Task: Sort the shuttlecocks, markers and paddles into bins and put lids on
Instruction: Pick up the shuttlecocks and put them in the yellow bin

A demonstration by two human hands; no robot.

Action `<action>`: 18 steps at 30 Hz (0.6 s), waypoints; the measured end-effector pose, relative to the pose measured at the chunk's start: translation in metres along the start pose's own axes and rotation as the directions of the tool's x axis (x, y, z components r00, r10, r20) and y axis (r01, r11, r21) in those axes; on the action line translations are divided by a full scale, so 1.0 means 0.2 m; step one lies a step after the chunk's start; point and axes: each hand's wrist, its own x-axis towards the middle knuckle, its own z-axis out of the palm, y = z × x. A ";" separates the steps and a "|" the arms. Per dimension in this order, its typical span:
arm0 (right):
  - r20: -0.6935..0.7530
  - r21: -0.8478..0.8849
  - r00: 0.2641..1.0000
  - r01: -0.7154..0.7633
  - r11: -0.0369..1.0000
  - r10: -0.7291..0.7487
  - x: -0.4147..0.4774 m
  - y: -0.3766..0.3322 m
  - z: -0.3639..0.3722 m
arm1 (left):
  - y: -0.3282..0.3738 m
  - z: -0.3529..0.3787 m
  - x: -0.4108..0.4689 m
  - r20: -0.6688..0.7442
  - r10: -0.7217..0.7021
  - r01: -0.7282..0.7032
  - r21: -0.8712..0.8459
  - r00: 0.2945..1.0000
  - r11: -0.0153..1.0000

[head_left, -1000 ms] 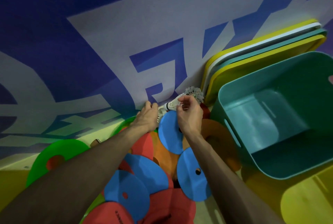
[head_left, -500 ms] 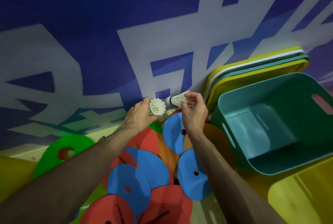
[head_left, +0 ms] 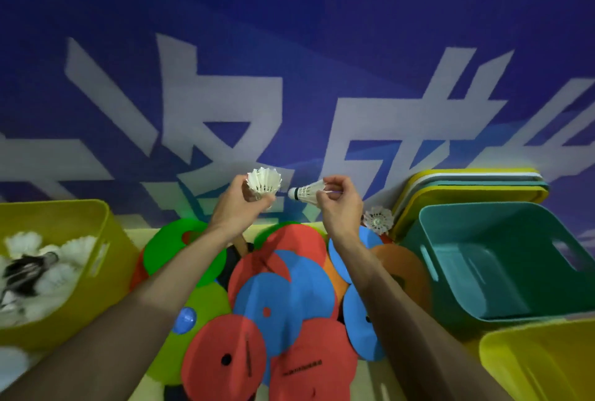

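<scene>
Above the markers (head_left: 283,288), the left hand (head_left: 236,207) grips one shuttlecock (head_left: 264,182); the right hand (head_left: 341,207) pinches another shuttlecock (head_left: 304,191).

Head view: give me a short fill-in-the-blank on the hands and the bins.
1. The left hand and right hand each hold one ____.
2. The left-side bin, with shuttlecocks inside, is coloured ____.
3. The teal bin contains ____.
Missing words: shuttlecock; yellow; nothing.
</scene>
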 end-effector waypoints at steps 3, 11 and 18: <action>0.082 0.009 0.996 0.035 0.999 -0.036 -0.11 -0.10 0.15 | -0.06 -0.24 -0.07 -0.054 -0.029 0.024 -0.093 0.998 0.995; 0.363 -0.055 0.924 0.152 0.987 -0.122 -0.40 -0.37 0.64 | -0.26 -0.89 -0.21 -0.281 -0.090 0.000 -0.303 0.955 0.953; 0.514 0.039 0.852 0.087 0.995 -0.094 -0.60 -0.52 1.05 | -0.53 -1.30 -0.31 -0.439 -0.195 0.033 -0.349 0.877 0.936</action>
